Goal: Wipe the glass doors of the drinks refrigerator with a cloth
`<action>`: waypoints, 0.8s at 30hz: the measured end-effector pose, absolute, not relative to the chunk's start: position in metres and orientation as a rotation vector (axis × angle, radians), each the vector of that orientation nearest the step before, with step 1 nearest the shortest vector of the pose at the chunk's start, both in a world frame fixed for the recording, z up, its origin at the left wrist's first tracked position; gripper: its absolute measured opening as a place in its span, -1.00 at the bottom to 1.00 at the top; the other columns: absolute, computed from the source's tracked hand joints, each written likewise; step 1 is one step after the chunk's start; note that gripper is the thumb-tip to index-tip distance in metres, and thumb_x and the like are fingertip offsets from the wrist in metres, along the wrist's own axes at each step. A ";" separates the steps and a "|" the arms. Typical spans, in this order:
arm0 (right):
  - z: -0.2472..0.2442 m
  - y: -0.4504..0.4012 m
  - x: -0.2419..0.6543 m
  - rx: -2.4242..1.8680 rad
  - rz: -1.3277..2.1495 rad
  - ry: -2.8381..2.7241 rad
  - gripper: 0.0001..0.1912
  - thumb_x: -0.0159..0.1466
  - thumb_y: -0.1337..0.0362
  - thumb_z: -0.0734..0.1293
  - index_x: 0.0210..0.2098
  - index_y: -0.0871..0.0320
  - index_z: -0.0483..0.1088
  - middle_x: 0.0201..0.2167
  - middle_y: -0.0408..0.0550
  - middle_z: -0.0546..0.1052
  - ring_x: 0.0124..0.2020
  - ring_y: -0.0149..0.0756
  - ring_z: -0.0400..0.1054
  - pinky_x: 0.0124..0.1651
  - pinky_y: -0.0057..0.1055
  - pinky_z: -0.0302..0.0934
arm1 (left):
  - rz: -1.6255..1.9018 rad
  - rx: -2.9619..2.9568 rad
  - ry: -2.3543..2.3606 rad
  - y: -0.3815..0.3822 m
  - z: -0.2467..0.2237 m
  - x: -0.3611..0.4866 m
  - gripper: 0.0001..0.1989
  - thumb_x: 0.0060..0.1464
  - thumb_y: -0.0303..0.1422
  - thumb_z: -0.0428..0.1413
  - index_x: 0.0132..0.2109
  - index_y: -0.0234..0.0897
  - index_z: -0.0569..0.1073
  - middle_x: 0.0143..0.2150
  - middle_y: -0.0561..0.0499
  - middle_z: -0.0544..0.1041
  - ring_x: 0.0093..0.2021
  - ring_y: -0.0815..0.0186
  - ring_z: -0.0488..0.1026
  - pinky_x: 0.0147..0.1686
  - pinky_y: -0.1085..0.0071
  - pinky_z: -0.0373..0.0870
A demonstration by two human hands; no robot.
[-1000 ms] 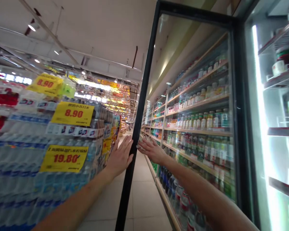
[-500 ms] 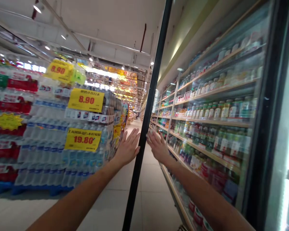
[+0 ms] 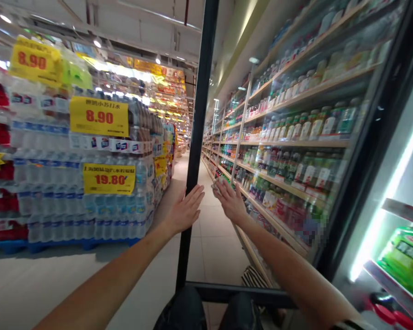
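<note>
A glass cooler door with a black frame (image 3: 197,114) stands swung open in front of me. My left hand (image 3: 184,211) lies across the frame's upright edge, fingers stretched and holding nothing. On the glass side, my right hand (image 3: 230,199) is raised with its fingers extended, at or against the pane; whether it touches is hard to tell. A small pale patch shows at its fingertips, too blurred to name. Through or mirrored in the glass appear shelves of bottles (image 3: 306,126).
Stacked packs of bottled water (image 3: 55,201) with yellow price signs (image 3: 99,117) stand left on a blue pallet (image 3: 37,245). The lit cooler is at right, with a green package (image 3: 404,254) on its shelf. My knees (image 3: 189,311) are below, near the door's bottom rail (image 3: 241,293).
My view has tilted down and turned, bringing the door's bottom rail, my knees and the cooler's green package into sight. My left hand has shifted rightward over the frame edge.
</note>
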State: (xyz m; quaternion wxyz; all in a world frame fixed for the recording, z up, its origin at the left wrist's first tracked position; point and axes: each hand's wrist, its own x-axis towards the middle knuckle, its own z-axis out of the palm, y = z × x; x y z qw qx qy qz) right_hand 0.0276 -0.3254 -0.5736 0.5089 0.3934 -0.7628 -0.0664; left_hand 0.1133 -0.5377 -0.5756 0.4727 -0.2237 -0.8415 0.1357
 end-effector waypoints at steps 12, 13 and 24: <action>-0.689 -0.307 0.043 1.286 -0.277 -1.892 -0.51 0.26 0.38 0.12 0.18 0.09 0.15 0.27 -0.09 0.12 0.33 -0.29 -0.22 0.33 -0.05 -0.47 | 0.470 -0.627 -2.093 -0.536 -0.638 0.121 -0.49 0.07 -0.39 -0.06 0.18 -0.41 0.22 0.26 -0.15 0.19 0.30 0.24 0.00 0.29 0.19 -0.29; -0.675 -0.302 0.040 1.177 -0.240 -1.901 -0.49 0.25 0.39 0.13 0.20 0.06 0.12 0.27 -0.10 0.13 0.34 -0.26 -0.27 0.32 -0.02 -0.54 | 0.465 -0.629 -2.101 -0.533 -0.639 0.120 -0.49 0.07 -0.39 -0.07 0.19 -0.41 0.22 0.25 -0.15 0.19 0.30 0.24 0.00 0.29 0.19 -0.28; -0.708 -0.271 0.056 0.976 -0.234 -1.980 -0.47 0.19 0.43 0.18 0.15 0.03 0.20 0.26 -0.09 0.15 0.33 -0.19 -0.23 0.30 -0.01 -0.50 | 0.429 -0.607 -2.167 -0.513 -0.652 0.107 -0.46 0.05 -0.40 -0.06 0.20 -0.42 0.19 0.28 -0.14 0.14 0.30 0.24 0.00 0.27 0.22 -0.14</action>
